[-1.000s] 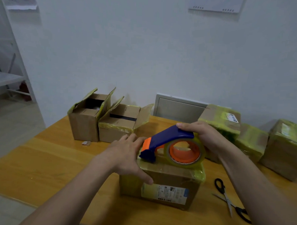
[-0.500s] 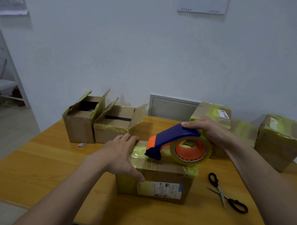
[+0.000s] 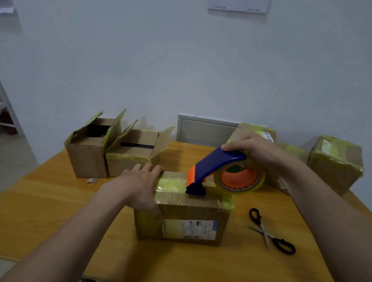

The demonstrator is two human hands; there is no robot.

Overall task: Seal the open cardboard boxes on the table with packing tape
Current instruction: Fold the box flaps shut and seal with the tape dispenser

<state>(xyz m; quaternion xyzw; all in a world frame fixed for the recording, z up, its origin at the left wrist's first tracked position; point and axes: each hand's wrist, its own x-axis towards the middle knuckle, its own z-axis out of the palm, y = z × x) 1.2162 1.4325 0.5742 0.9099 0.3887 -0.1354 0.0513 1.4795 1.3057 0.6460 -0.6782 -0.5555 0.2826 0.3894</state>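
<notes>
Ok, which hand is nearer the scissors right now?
Right. The right hand grips the tape dispenser above and behind the scissors; the left hand presses the box on its far side.

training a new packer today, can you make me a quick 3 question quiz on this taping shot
1. True or false: the scissors lie on the table to the right of the box being taped.
2. Which hand grips the tape dispenser? A) left hand B) right hand C) neither
3. Fill in: the two boxes with flaps up stand at the table's far ____ side.

Key
1. True.
2. B: the right hand holds it while the left hand steadies the box.
3. Left.
</notes>
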